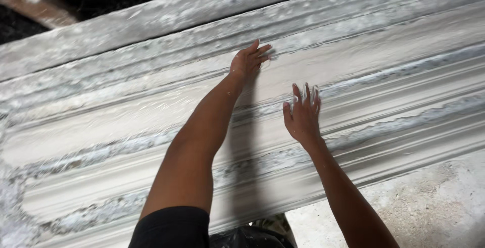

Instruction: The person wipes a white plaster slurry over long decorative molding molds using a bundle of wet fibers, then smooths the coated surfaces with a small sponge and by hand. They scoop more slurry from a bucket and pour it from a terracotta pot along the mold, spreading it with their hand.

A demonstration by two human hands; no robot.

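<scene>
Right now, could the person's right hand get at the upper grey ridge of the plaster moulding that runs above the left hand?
Probably yes: the right hand lies flat and open lower on the plaster moulding, the left hand sits off to one side, and nothing blocks the upper grey ridge.

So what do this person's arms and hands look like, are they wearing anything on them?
Both arms are bare below the upper arm. The left arm has a short black sleeve at its top. Left hand and right hand wear no gloves; whitish plaster-like specks dot the fingers and left wrist.

Both hands — left hand (248,60), right hand (302,115) — lie flat on the plaster moulding (394,76).
</scene>
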